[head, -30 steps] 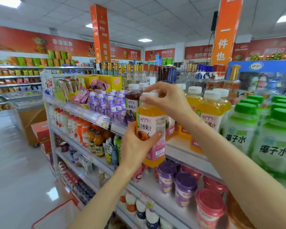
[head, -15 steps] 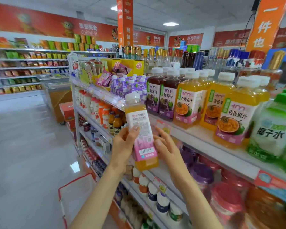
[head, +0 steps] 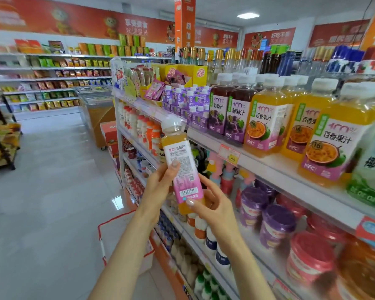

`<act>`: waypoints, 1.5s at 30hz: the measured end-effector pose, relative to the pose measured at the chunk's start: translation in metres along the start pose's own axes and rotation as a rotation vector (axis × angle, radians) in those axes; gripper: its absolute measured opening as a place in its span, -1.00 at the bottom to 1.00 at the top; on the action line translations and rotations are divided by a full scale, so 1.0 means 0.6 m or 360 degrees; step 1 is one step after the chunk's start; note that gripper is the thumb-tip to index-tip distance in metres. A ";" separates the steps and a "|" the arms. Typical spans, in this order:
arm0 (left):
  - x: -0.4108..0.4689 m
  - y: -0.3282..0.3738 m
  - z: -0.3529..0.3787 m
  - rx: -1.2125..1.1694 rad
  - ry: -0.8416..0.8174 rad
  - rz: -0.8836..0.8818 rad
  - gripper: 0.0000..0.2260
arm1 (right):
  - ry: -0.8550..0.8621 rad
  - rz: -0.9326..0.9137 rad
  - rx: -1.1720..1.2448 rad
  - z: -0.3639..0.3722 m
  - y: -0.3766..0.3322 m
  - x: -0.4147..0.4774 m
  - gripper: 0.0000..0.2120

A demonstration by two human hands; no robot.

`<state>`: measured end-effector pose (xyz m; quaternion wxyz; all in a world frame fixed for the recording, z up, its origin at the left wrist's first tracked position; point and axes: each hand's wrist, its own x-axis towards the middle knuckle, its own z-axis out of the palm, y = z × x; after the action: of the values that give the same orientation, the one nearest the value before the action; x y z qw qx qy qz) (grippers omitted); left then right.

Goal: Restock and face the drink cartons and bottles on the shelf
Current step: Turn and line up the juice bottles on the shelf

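Note:
I hold a passion-fruit juice bottle [head: 179, 156] with a white cap in front of the shelf, tilted slightly, its back label and barcode facing me. My left hand [head: 158, 189] grips its left side and my right hand [head: 214, 202] grips its lower right. On the top shelf [head: 275, 167] stand matching yellow passion-fruit bottles [head: 266, 118], dark grape juice bottles [head: 236, 113], small purple cartons [head: 188, 102] and green coconut water bottles [head: 370, 165] at the right edge.
Lower shelves carry purple and red lidded cups [head: 275, 226], small white and orange bottles [head: 145, 128] and more drinks. A red-rimmed shopping basket [head: 121, 237] sits on the floor below my arms. The tiled aisle [head: 48, 191] runs left toward snack shelves [head: 48, 83].
The bottle came off the top shelf and down in front of it. My right hand moved from the cap to the bottle's lower part. The back label has turned toward me.

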<state>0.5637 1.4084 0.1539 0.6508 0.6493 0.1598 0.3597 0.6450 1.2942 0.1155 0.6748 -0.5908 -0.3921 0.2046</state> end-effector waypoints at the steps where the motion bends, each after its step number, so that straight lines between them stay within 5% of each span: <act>1: -0.001 0.000 -0.003 0.0025 0.0012 -0.0006 -0.63 | 0.0050 -0.0020 -0.0030 0.002 -0.001 -0.001 -0.34; 7: -0.004 0.009 -0.008 0.0067 0.0178 0.0005 -0.75 | 0.0347 -0.0181 -0.0432 0.018 0.021 -0.002 -0.23; 16: 0.012 0.002 -0.007 -0.0190 0.0396 -0.0151 -0.79 | 0.0553 -0.0825 -0.1045 0.031 0.026 0.004 -0.18; 20: 0.025 -0.004 -0.033 -0.0668 0.0339 -0.0342 -0.56 | 0.0355 -0.0884 -0.0818 0.017 0.013 0.006 -0.29; 23: 0.036 -0.006 -0.051 -0.0927 0.0185 -0.0499 -0.12 | 0.0359 -0.0824 -0.0610 0.011 0.008 0.006 -0.37; 28: 0.035 -0.010 -0.058 -0.1203 -0.0052 -0.0662 0.01 | 0.0315 -0.0744 -0.0539 0.025 0.002 0.022 -0.35; 40: 0.035 -0.017 -0.065 -0.0926 0.0073 -0.0685 -0.44 | 0.0230 -0.0586 -0.0491 0.040 -0.010 0.033 -0.50; 45: 0.038 -0.001 -0.066 -0.0691 0.0341 -0.0535 -0.53 | 0.0053 -0.0463 -0.0536 0.021 0.001 0.032 -0.58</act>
<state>0.5528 1.4525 0.1549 0.8044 0.4177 0.2521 0.3391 0.6471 1.3166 0.1205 0.5953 -0.6358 -0.4906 0.0269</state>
